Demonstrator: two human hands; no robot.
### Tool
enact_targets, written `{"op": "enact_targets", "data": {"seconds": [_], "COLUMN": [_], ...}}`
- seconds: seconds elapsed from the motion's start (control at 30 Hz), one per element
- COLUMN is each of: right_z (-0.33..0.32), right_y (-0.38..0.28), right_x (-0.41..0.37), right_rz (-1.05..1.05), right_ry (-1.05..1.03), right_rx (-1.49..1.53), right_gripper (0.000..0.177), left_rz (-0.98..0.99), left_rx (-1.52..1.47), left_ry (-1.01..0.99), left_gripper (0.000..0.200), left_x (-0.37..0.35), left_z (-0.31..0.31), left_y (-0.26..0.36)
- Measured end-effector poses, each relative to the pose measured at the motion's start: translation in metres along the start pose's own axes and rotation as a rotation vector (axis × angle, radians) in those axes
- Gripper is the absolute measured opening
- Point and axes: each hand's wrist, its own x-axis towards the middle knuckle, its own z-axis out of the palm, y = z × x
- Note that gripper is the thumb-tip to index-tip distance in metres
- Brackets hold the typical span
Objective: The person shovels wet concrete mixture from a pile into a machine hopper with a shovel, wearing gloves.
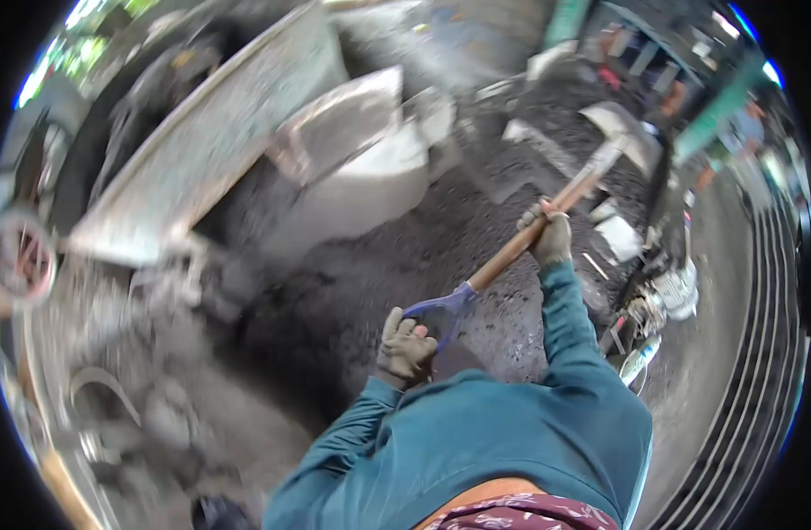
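A shovel [511,250] with a wooden shaft and a blue handle reaches diagonally from the middle toward the upper right. Its pale metal blade [633,146] lies over the dark, loose material [476,177]. My left hand [406,347], in a grey glove, is closed on the blue handle, with a bare fingertip showing. Further up, my right hand [546,231], also gloved, wraps round the wooden shaft. Both arms are in teal sleeves.
A long pale metal trough [202,132] slants across the upper left, beside a tilted bin [343,124]. A wheel [21,254] stands at the far left. White blocks [619,238] and cluttered items [648,309] lie at the right, near long parallel bars [750,353].
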Motion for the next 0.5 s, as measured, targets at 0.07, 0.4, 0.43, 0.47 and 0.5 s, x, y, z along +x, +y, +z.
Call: {"op": "enact_targets", "data": {"seconds": [0.07, 0.4, 0.43, 0.47, 0.5], "right_z": [0.034, 0.137, 0.144, 0.153, 0.162], "right_y": [0.031, 0.219, 0.239, 0.255, 0.268], "right_x": [-0.066, -0.212, -0.217, -0.223, -0.227], "right_rz": [0.059, 0.851, 0.925, 0.989, 1.053], "right_ry": [-0.060, -0.015, -0.008, -0.061, -0.066], "right_rx": [-0.029, 0.082, 0.071, 0.104, 0.102], "right_gripper": [0.020, 0.009, 0.011, 0.013, 0.012], "left_rz": [-0.112, -0.384, -0.401, -0.418, -0.431], "left_rx": [-0.052, -0.302, -0.251, -0.199, -0.144], "left_ry": [0.092, 0.372, 0.398, 0.421, 0.428], "left_gripper": [0.016, 0.031, 0.034, 0.037, 0.039], "left_x": [-0.066, -0.274, -0.274, -0.273, -0.269], "left_z": [-0.020, -0.218, -0.225, -0.231, -0.238], "left_y": [-0.004, 0.045, 0.054, 0.060, 0.065]}}
